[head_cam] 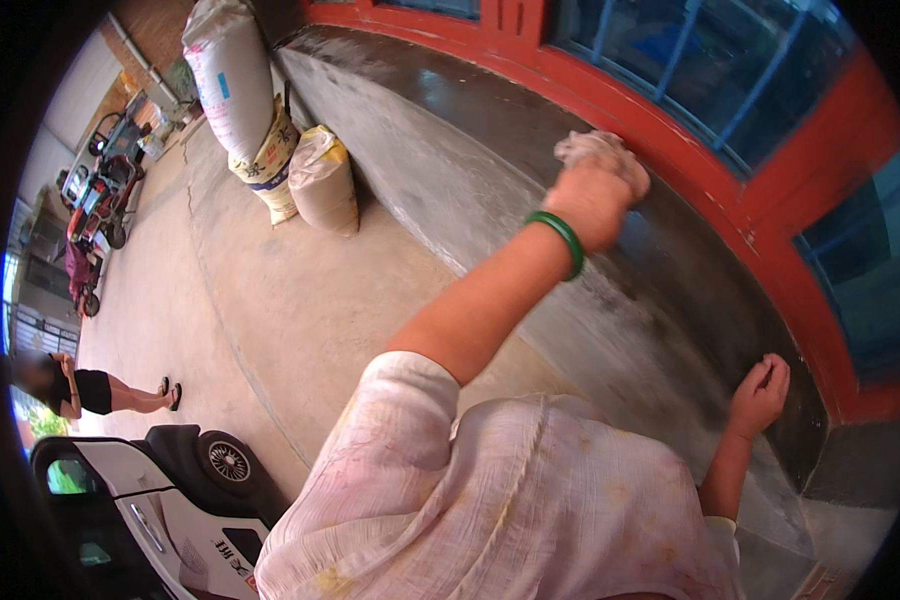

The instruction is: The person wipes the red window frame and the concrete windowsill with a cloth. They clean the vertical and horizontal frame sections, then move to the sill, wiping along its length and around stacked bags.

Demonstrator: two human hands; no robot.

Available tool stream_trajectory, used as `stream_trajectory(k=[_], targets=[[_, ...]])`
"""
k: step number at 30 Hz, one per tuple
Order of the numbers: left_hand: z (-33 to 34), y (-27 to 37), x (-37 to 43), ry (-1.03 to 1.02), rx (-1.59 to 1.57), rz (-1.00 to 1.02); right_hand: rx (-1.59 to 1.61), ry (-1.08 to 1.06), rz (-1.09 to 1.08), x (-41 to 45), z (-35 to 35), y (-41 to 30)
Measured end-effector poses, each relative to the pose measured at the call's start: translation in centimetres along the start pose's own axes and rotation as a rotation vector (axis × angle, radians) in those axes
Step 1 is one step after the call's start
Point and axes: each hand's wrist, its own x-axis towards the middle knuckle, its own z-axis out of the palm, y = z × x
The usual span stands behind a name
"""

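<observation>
My left hand (600,184), with a green bangle (562,244) on its wrist, is closed around a crumpled pale cloth (589,144). The cloth touches the wet, dark window sill (487,97) beside the red window frame (709,169); the hand is slightly blurred and hides part of it. Farther right, my right hand (761,394) is at the sill near the frame's lower corner. Its fingers are loosely curled with a gap between them, and nothing shows in it.
Large filled sacks (229,90) and a smaller one (326,184) stand on the concrete floor by the wall. A white and black vehicle (172,517) is at lower left. Beyond it stands a person (94,390). Several small vehicles (97,195) are parked farther off.
</observation>
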Motion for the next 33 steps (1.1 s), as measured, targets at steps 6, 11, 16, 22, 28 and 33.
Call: stream_trajectory(k=[6,11,16,22,28,33], targets=[[-2.2,-0.4,-0.8,-0.020,-0.049,0.188,-0.060,-0.030,0.058,-0.3,0.3,1.3],[-0.5,-9.2,0.3,0.163,-0.282,0.113,-0.104,-0.052,0.094,-0.6,0.6,2.9],[0.1,-24.5,1.6,0.158,-0.084,-0.066,0.108,-0.044,0.495,-3.5,-0.7,11.4],[-0.7,-44.1,3.0,0.179,0.095,-0.233,-0.290,0.272,0.649,-2.6,0.7,5.0],[-2.1,-61.0,1.5,0.148,0.185,-0.363,-0.392,0.541,0.503,3.2,9.4,-8.9],[-2.7,-72.4,2.2,0.085,0.266,-0.456,0.163,0.112,0.343,9.2,23.0,-32.5]])
